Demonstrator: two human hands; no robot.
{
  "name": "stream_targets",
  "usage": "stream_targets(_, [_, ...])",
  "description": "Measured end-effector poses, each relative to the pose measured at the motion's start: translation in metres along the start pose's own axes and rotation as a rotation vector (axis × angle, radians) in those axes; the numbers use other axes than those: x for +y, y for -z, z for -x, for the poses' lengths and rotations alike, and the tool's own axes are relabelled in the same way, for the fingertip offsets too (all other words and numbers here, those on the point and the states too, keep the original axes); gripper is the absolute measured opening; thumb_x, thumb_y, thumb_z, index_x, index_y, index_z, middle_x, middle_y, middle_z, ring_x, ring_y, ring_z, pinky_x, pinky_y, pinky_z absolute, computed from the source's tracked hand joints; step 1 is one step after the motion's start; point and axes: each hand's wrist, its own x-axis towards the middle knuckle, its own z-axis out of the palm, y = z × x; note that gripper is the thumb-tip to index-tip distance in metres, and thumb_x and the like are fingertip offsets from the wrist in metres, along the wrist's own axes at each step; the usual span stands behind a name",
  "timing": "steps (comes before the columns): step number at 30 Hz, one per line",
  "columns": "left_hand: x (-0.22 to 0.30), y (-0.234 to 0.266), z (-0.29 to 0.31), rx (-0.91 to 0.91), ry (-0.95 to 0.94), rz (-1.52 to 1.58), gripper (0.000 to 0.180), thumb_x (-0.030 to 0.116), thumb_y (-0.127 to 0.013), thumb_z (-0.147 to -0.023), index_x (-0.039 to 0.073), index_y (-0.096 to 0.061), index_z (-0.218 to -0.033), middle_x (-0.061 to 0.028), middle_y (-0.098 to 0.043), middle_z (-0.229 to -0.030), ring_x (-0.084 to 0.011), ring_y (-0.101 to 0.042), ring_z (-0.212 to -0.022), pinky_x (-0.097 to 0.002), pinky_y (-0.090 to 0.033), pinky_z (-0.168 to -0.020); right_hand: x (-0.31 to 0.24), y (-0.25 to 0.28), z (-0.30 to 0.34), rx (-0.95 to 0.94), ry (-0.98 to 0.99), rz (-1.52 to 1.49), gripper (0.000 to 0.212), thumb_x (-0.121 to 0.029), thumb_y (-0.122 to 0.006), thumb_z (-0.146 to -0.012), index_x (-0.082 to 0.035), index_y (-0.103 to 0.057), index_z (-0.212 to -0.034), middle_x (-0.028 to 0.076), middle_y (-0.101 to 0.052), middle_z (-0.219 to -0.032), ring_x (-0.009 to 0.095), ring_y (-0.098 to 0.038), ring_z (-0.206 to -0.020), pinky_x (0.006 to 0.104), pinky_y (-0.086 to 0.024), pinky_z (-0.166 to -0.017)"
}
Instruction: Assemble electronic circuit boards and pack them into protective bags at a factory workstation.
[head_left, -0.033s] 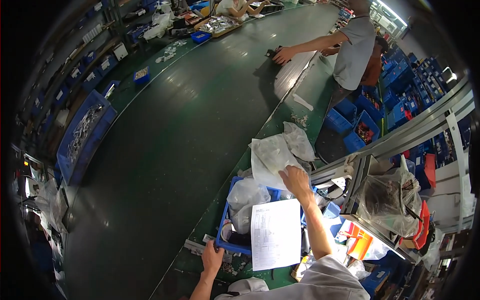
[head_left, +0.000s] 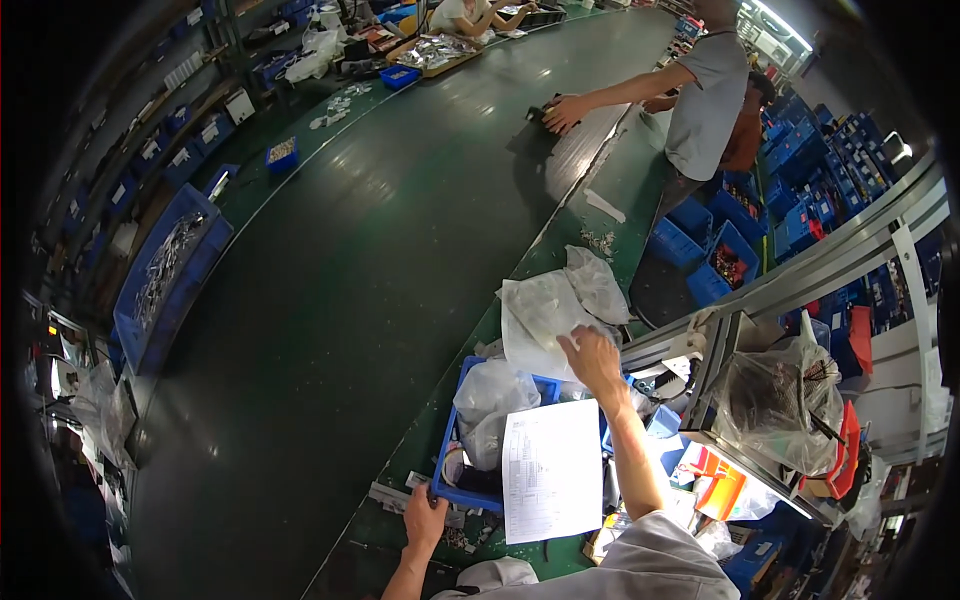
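Observation:
My left hand (head_left: 425, 520) is closed on the near left corner of a blue bin (head_left: 440, 462), its thumb at the rim. Inside the bin are a clear plastic bag (head_left: 488, 400) with contents I cannot make out and some dark pieces. A printed white sheet (head_left: 552, 475) lies over the bin's right part. Past the bin's far side, my right hand (head_left: 594, 360) has bent fingers at the near right edge of a whitish plastic bag (head_left: 540, 312). Its fingertips look closed on the film, partly hidden by the hand. Another crumpled clear bag (head_left: 597, 283) lies just beyond.
A wide dark-green surface (head_left: 290, 400) curves along the left. Farther off, a co-worker's hand (head_left: 567, 113) holds a dark object on it. At right stand a metal frame (head_left: 780, 275), a bagged basket (head_left: 775, 410) and an orange-red bin (head_left: 720, 490). A large blue bin (head_left: 170, 275) of metal parts stands left.
Both my hands stay in place. The printed sheet has shifted very slightly. The dark object in the co-worker's hand has turned a little.

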Motion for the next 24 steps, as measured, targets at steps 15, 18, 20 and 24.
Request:
stream_targets(15, [-0.039,0.007,0.016,-0.107,0.557,0.780,0.016,0.007,-0.061,-0.095,-0.006,-0.066,-0.103,-0.0089,-0.067,-0.079,-0.0171,-0.069,-0.073,-0.0278,-0.058,-0.068,-0.049,-0.035,-0.042,0.191,0.175,-0.399,0.028,-0.013,-0.069,-0.087,-0.003,-0.064,-0.113,0.021,-0.063,-0.106,0.039,-0.061,-0.101,0.0454,-0.050,-0.087])
stream_targets(18, [-0.031,-0.015,0.025,-0.140,0.468,0.809,0.018,0.014,-0.062,-0.099,-0.004,-0.063,-0.097,-0.0062,-0.064,-0.076,-0.0128,-0.059,-0.065,-0.0277,-0.049,-0.060,-0.044,-0.048,-0.018,0.171,0.195,-0.435,0.028,-0.012,-0.068,-0.088,-0.003,-0.065,-0.114,0.020,-0.063,-0.108,0.038,-0.061,-0.103,0.0442,-0.050,-0.090])
stream_targets(20, [-0.030,-0.006,0.037,-0.166,0.374,0.595,0.023,0.019,-0.062,-0.101,-0.003,-0.062,-0.096,-0.0049,-0.063,-0.075,-0.0111,-0.054,-0.062,-0.0280,-0.044,-0.058,-0.053,-0.050,-0.005,0.195,0.229,-0.429,0.029,-0.012,-0.069,-0.089,-0.004,-0.065,-0.116,0.018,-0.064,-0.112,0.035,-0.063,-0.102,0.0408,-0.051,-0.088])
stream_targets(24, [-0.007,0.008,0.045,-0.135,0.317,0.459,0.017,0.013,-0.061,-0.098,-0.003,-0.063,-0.103,-0.0104,-0.070,-0.082,-0.0162,-0.069,-0.072,-0.0295,-0.053,-0.067,-0.057,-0.011,0.025,0.159,0.196,-0.464,0.025,-0.008,-0.068,-0.090,-0.005,-0.067,-0.115,0.012,-0.068,-0.110,0.026,-0.066,-0.097,0.0346,-0.052,-0.081])
